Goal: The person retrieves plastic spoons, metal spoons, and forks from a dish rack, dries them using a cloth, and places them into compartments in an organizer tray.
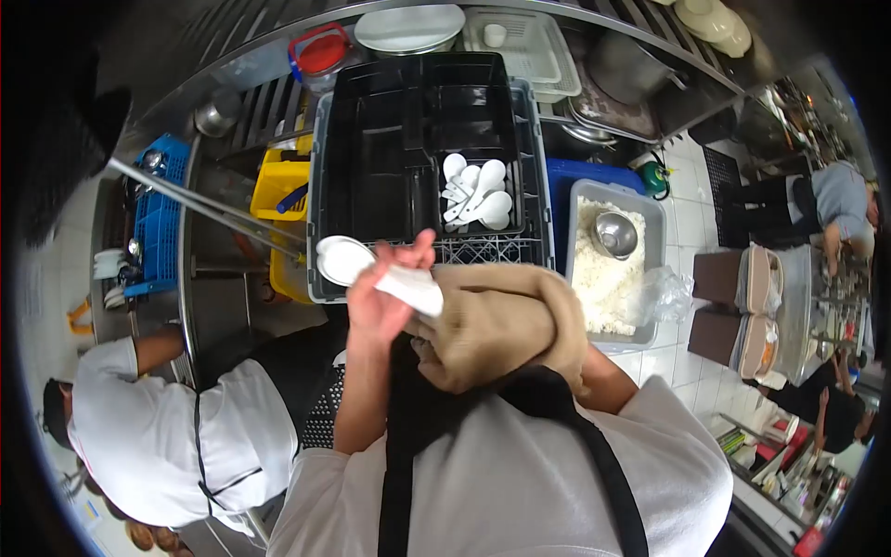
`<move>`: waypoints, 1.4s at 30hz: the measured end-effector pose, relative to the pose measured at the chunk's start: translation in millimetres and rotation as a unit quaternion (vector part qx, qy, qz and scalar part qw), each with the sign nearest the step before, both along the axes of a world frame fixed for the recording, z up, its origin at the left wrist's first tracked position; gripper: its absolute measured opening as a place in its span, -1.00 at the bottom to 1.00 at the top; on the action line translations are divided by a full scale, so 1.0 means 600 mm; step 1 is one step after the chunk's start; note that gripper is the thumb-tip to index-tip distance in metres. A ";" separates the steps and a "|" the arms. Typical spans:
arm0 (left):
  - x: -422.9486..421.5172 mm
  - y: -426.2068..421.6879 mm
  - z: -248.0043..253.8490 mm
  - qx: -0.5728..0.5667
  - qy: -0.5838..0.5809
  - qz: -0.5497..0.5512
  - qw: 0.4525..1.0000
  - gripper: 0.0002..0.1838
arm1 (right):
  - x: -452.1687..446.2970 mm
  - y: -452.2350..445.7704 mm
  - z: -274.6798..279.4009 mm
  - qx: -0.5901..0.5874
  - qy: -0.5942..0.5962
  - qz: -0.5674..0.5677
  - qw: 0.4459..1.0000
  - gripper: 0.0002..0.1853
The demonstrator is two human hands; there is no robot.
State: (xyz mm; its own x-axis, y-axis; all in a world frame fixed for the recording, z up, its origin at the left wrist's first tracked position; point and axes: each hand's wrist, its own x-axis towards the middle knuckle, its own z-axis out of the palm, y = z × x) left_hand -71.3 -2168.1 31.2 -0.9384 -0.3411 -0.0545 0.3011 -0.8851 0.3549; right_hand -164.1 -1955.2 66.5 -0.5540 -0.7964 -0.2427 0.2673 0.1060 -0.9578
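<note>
My left hand (373,302) is closed around white soup spoons (344,262), held in front of the black tray. Their bowls stick out to the left, and the other ends point toward the towel. I cannot tell how many spoons are in the bunch. A thick tan towel (501,320) is bunched over my right hand and hangs across that forearm. The towel hides my right fingers. More white soup spoons (484,190) lie piled in the right front compartment of the black divided tray (371,139), which rests on a grey rack (316,213).
To the right stands a grey tub (654,241) of white, rice-like grains, with a metal bowl (614,235) and a plastic bag (664,294). A yellow container (278,184) sits left of the rack. Close on my left is a co-worker (186,432). Other people work far right.
</note>
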 end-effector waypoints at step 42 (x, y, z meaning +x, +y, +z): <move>0.033 -0.035 0.000 -0.345 -0.373 -0.102 0.855 -0.79 | -0.011 -0.096 -0.011 0.162 0.232 -0.122 0.951 -0.38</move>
State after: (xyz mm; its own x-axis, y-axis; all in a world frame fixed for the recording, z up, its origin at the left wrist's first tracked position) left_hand -51.5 -2189.1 31.2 -0.7743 -0.3665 -0.5159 -0.3730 -0.3941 0.8399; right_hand -170.7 -2013.0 59.9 -0.8198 -0.5558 -0.1377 -0.1224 0.4050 -0.9061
